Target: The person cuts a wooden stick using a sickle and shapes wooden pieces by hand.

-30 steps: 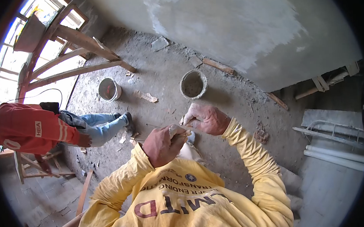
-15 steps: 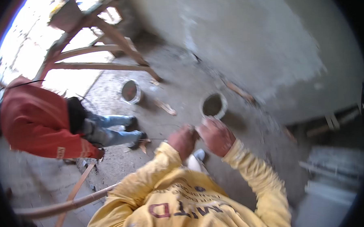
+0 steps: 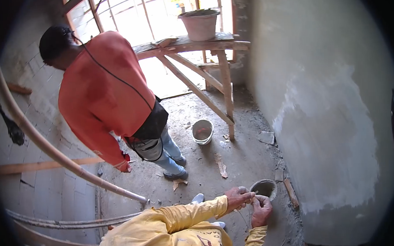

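Note:
My left hand [image 3: 238, 198] and my right hand [image 3: 261, 211] are close together in front of my yellow shirt, fingers pinched. Between the fingertips is a thin strand, string or wire; I cannot tell which. Loose loops of it seem to hang below my hands. Just beyond them on the floor stands a bucket [image 3: 274, 194] with grey contents, partly hidden by my fingers.
A person in a red top [image 3: 109, 83] stands at left, turned away. Another bucket [image 3: 202, 132] stands near a wooden trestle [image 3: 226, 91] that bears a large tub [image 3: 199, 26]. A long pole [image 3: 53, 149] leans at left. A patchy plastered wall [image 3: 334, 139] rises at right.
My view has turned left and lifted, bringing the trestle, tub and red-topped person more fully into view. My hands now appear lower right, still together.

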`<state>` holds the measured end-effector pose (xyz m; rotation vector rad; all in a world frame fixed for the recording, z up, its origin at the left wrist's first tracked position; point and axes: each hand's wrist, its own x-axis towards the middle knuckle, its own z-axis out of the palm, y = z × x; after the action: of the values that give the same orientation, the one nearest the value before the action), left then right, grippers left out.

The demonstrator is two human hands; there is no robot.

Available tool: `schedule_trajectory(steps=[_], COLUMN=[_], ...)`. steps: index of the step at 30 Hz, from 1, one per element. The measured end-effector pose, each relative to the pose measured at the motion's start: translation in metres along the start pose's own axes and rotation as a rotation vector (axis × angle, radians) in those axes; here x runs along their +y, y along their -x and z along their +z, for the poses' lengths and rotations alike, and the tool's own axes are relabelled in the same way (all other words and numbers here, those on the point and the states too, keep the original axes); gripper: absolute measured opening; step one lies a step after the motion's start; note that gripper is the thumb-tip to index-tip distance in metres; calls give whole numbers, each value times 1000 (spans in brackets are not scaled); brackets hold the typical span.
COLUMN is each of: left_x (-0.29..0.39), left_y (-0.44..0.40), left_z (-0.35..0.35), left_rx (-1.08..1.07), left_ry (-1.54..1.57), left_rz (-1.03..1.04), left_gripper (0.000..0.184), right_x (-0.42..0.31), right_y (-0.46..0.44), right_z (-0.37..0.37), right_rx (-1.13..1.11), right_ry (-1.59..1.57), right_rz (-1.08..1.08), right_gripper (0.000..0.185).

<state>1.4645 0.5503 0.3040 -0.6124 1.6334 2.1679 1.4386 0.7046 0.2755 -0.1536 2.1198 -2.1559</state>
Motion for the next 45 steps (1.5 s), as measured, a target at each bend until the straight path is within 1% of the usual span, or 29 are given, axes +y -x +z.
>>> schedule_trajectory(steps=[2, 4, 7, 8, 10, 12, 14, 16, 18, 20, 22, 23, 25, 26, 28, 30, 32, 33, 34, 35, 36, 37, 38, 40, 41, 42, 43, 44, 45], left_x=[-1, 0, -6, -8, -9, -18, -6, -1, 6, 3, 4, 4, 7, 8, -20, -24, -19, -15, -13, -13, -19, -27, -25, -28, -28, -7, -3, -3, -17], left_y=[-6, -8, -9, -10, -11, -18, -17, -17, -17, -25, -31, -33, -40, -43, -68, -72, -71, -71, -70, -70, -72, -81, -80, -82, -83, -71, -73, -72, -84], left_z=[-6, -13, -23, -29, -41, -54, -63, -73, -86, -97, -105, -111, -122, -128, -140, -147, -152, -155, -157, -160, -162, -163, -166, -170, -173, -172, -176, -170, -169], left_rx=[-109, -126, -196, -208, -140, -157, -9, 18, 98, 85, 166, 182, 170, 161, 197, 246, 144, 178, 135, 86, 93, 117, 107, 86, 16, -3, -107, -59, -129], left_ry=[103, 185, 305, 315, 146, 121, -78, -113, -280, -272, -279, -291, -274, -269, -352, -396, -406, -396, -444, -497, -497, -455, -422, -474, -521, -578, -602, -645, -829], left_rz=[-4, -11, 57, 42, 119, 148, 239, 259, 277, 291, 315, 320, 321, 325, 467, 410, 307, 316, 287, 255, 257, 296, 336, 362, 386, 314, 346, 480, 607], left_gripper=[38, 37, 36, 36, 35, 35, 34, 34, 36, 37, 32, 33, 34, 34, 37, 36, 37, 37, 36, 35, 35, 34, 34, 35, 34, 31, 32, 27, 24], right_x=[-5, -11, -27, -29, -22, -23, -18, -25, -28, -33, -21, -18, -15, -14, -11, 16, 17, 23, 23, 25, 27, 23, 10, 10, -6, 0, -9, 45, 49], right_y=[-5, -9, -9, -10, -20, -23, -34, -39, -47, -53, -60, -64, -69, -69, -79, -84, -83, -88, -94, -100, -100, -98, -90, -87, -82, -74, -70, -55, -38], right_z=[1, 7, 24, 30, 29, 40, 46, 60, 73, 88, 100, 106, 117, 118, 129, 131, 135, 135, 134, 138, 142, 147, 155, 152, 152, 145, 141, 121, 109], right_rx=[-41, -67, -157, -175, -283, -276, -383, -382, -387, -355, -310, -314, -274, -287, -309, -301, -296, -329, -423, -510, -515, -419, -283, -329, -386, -334, -365, -373, -344], right_ry=[41, 84, -233, -257, -17, -12, 61, 64, 161, 165, 277, 282, 431, 437, 436, 456, 443, 444, 505, 564, 564, 369, 162, 10, 90, -9, 244, 229, 437], right_rz=[-10, -18, 227, 261, 272, 301, 324, 351, 352, 331, 189, 190, 54, 61, 14, -60, 199, 183, 269, 357, 353, 516, 673, 669, 515, 615, 577, 495, 304], right_gripper=[10, 11, 17, 16, 16, 18, 23, 26, 25, 25, 25, 25, 22, 22, 18, 21, 24, 24, 23, 46, 46, 24, 23, 23, 21, 25, 28, 30, 31])
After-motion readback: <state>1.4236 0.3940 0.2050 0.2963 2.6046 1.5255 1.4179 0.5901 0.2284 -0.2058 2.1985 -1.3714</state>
